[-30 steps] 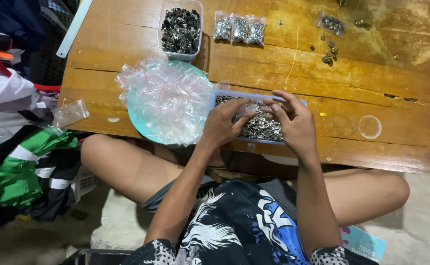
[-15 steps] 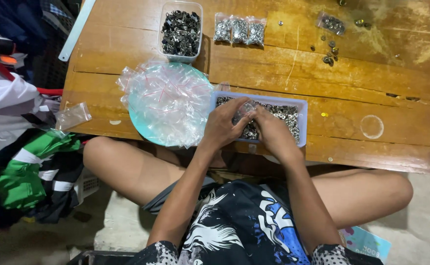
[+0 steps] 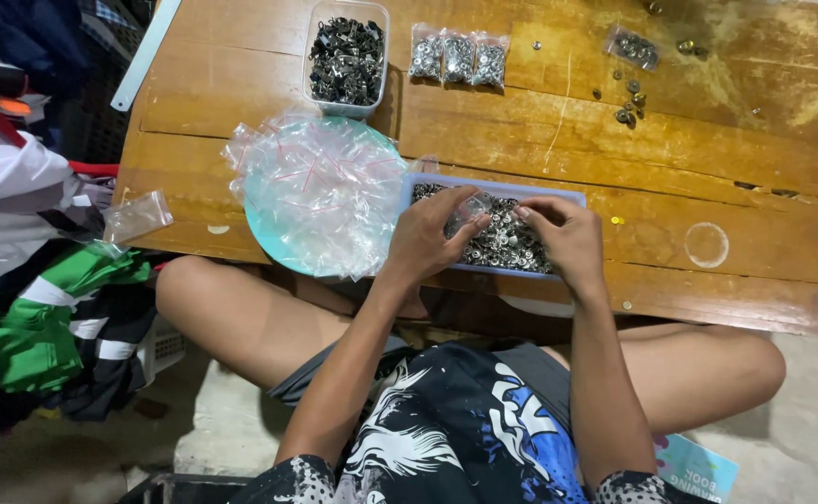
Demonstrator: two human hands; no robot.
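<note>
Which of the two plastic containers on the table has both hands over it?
The blue-rimmed tray of silvery parts at the near edge, under left hand and right hand. The clear tub stands farther away, untouched.

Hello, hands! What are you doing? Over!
Left hand and right hand hold a small bag over the tray of snaps. Bag pile alongside.

One head camera looks steeply down, close over the wooden table [image 3: 726, 168].

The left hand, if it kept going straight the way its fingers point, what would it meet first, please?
Probably the small clear bag at the left hand fingertips, then the right hand facing it over the blue tray; depth is unclear.
</note>
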